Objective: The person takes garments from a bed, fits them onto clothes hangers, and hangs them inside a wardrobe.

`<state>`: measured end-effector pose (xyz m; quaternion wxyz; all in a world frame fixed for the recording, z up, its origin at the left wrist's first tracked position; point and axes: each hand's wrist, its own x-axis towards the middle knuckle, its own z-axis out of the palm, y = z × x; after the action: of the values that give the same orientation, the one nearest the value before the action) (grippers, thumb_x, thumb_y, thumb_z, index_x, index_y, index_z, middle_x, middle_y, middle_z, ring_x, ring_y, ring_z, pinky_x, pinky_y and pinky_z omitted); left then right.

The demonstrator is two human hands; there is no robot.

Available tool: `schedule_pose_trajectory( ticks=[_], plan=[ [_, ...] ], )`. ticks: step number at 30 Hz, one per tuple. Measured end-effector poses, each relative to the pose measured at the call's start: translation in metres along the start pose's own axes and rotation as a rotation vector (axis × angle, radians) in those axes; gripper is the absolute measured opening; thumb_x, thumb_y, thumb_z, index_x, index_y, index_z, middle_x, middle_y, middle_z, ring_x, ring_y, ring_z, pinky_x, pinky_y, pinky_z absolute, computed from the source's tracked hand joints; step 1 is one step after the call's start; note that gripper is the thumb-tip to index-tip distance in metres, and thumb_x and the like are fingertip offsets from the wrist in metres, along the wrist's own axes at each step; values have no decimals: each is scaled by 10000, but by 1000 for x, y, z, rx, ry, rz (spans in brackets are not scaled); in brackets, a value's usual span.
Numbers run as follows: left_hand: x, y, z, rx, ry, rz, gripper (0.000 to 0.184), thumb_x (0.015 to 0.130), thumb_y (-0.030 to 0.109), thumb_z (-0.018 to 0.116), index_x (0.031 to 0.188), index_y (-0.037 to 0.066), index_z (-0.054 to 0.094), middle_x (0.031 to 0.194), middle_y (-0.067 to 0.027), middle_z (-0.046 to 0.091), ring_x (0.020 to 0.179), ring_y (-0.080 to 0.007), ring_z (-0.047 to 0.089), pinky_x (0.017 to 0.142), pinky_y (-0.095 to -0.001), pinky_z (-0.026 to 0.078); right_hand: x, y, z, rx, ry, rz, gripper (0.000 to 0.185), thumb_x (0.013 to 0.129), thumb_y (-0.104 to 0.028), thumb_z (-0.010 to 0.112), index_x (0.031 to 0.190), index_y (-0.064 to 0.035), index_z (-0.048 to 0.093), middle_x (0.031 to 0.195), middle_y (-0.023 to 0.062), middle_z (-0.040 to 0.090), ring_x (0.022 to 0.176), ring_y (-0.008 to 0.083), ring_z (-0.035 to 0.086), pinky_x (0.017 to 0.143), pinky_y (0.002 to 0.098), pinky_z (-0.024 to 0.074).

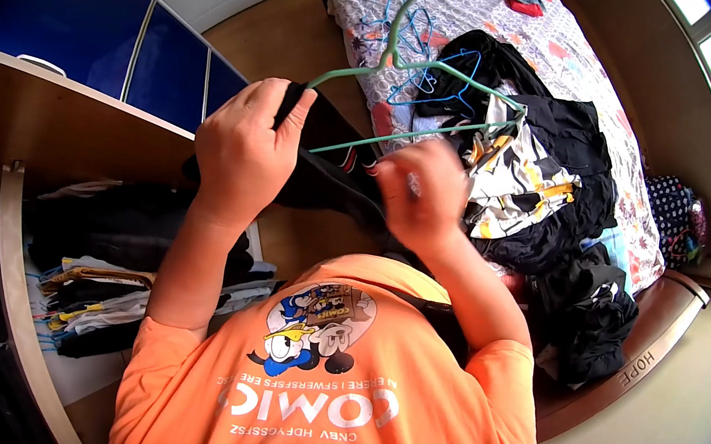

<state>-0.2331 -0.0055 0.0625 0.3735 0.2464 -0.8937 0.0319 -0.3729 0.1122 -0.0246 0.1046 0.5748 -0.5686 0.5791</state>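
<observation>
A green hanger (387,61) stands up in front of me, its left arm running into a black garment (330,141) with a red-and-white stripe. My left hand (248,148) is closed around the black fabric at that end of the hanger. Slightly blurred, my right hand (423,191) has its fingers bent and closed at the striped part of the garment, below the hanger's lower bar. The right arm of the hanger is bare. Much of the garment is hidden behind my hands and forearms.
On the bed (602,152) lie dark clothes (573,130), a white, black and yellow patterned garment (525,178) and several blue hangers (457,82). To my left, an open wardrobe holds folded or hanging clothes (122,230) near blue door panels (67,9).
</observation>
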Motion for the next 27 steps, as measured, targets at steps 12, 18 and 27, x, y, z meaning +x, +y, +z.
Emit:
schedule_pose_trajectory(
  ticks=[12, 18, 27],
  plan=[
    [-8, -34, -27, -362, -70, -268, 188, 809, 172, 681, 858, -1, 624, 688, -89, 604, 578, -189, 551, 542, -261, 426, -65, 81, -25, -452, -954, 258, 272, 726, -396, 662, 841, -152, 701, 1093, 76, 546, 1077, 249, 480, 984, 506, 286],
    [-29, -54, -28, -397, -242, -198, 161, 824, 127, 645, 954, 32, 656, 712, -75, 606, 588, -166, 536, 540, -247, 412, -45, 100, -58, -326, -680, 211, 238, 644, -273, 736, 718, -54, 679, 1077, 143, 565, 990, 329, 515, 860, 402, 386],
    [-44, -45, -22, -153, -329, -74, 155, 754, 160, 685, 906, 131, 671, 594, -65, 437, 511, -218, 467, 469, -325, 380, -8, 77, -56, -292, -587, 133, 221, 621, -178, 741, 746, -14, 664, 1142, 174, 552, 1056, 340, 506, 903, 412, 381]
  ],
)
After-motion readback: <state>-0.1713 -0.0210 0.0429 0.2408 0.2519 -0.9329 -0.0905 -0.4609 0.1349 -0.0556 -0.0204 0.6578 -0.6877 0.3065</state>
